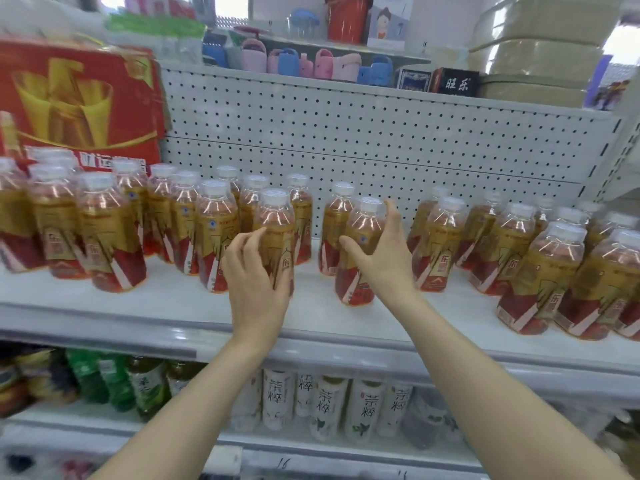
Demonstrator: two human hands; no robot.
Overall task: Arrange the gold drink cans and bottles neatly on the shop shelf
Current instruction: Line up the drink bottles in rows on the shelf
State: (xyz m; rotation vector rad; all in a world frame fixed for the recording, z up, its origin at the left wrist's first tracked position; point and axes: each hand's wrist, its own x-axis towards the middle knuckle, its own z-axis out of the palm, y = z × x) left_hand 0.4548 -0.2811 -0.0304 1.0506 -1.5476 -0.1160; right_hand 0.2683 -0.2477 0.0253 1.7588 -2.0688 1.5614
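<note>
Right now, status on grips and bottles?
Left-hand grip holds one gold-label bottle. Right-hand grip holds the neighbouring bottle. Bare shelf between them.

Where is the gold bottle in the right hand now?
In the head view, the gold bottle stands on the shelf, centre front, the right hand around it, just right of the neighbour bottle gripped by the left hand.

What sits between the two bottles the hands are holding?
In the head view, only bare white shelf separates the left bottle from the right bottle; two more bottles stand behind the gap.
</note>
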